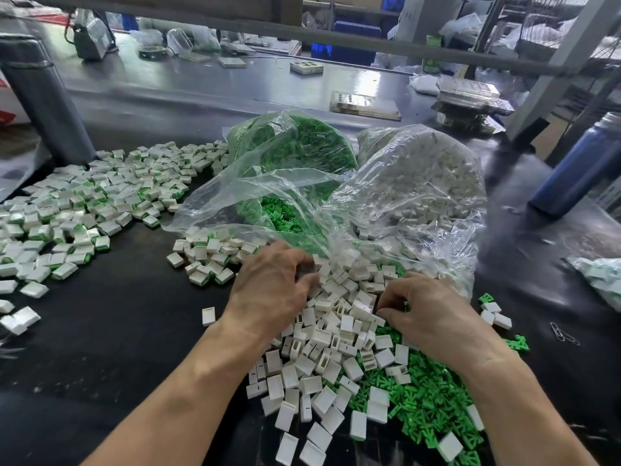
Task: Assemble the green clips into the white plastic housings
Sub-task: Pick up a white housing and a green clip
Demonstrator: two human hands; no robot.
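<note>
A heap of empty white plastic housings (331, 344) lies on the black table in front of me. Loose green clips (426, 398) spread under and to the right of it. My left hand (272, 290) rests palm down on the heap's left edge with its fingers curled into the housings. My right hand (433, 317) is on the heap's right side, fingertips curled down among the housings; what they hold is hidden. Finished housings with green clips inside (84, 203) cover the table at the left.
Two open clear bags stand behind the heap, one with green clips (295, 146), one with white housings (423, 183). A blue bottle (581, 169) stands at the right and a grey post (43, 95) at the left. Paper clips (563, 332) lie on the right.
</note>
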